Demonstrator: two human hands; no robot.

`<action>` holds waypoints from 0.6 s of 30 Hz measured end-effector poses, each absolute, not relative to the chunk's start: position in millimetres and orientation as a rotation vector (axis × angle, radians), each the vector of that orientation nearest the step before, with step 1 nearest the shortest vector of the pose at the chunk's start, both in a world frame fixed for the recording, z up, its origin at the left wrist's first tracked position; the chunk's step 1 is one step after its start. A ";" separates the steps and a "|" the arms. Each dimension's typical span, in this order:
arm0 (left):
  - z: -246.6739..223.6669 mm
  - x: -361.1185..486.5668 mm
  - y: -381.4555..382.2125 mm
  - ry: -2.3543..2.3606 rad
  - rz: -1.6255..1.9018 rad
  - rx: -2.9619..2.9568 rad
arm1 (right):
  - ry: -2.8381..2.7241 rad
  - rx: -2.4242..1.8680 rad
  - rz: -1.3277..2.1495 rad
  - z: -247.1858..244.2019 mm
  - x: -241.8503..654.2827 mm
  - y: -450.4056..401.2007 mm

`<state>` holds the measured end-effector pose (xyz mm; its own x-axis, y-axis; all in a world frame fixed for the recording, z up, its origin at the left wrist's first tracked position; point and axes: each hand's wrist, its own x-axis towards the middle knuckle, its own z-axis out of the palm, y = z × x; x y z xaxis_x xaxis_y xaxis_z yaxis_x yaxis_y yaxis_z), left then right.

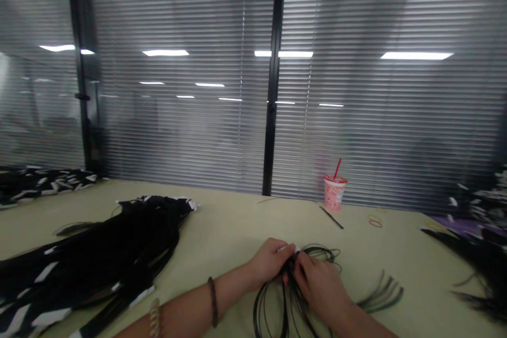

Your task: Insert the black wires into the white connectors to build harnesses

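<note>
My left hand and my right hand meet over the table at the lower middle, fingers closed on a bundle of thin black strands. They look like thin cables, though I cannot tell for sure. A small white piece shows between my fingertips. Loops of the strands hang below the hands and curl out behind the right one. Several loose, blurred ends fan out to the right of my right forearm. My fingers hide the exact point of grip.
A large black pile with white tags covers the left of the table. More dark bundles lie at the right edge. At the back stand a pink cup with a straw, a thin black stick and rubber bands.
</note>
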<state>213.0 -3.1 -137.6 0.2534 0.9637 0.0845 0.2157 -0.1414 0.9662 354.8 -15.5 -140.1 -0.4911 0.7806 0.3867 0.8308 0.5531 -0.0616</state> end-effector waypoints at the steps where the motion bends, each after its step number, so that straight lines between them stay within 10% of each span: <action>1: -137.9 212.7 -3.2 1.129 0.979 1.577 | -2.422 -1.309 -0.180 -139.9 354.6 -15.9; 18: -141.8 213.2 -0.7 1.153 1.015 1.618 | -2.350 -1.230 -0.074 -142.9 357.5 -12.9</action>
<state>213.2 -0.7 -141.8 0.2347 0.9641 0.1240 0.2452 -0.1821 0.9522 357.5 -12.9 -142.9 -0.4785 0.7602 0.4394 0.7863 0.5937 -0.1709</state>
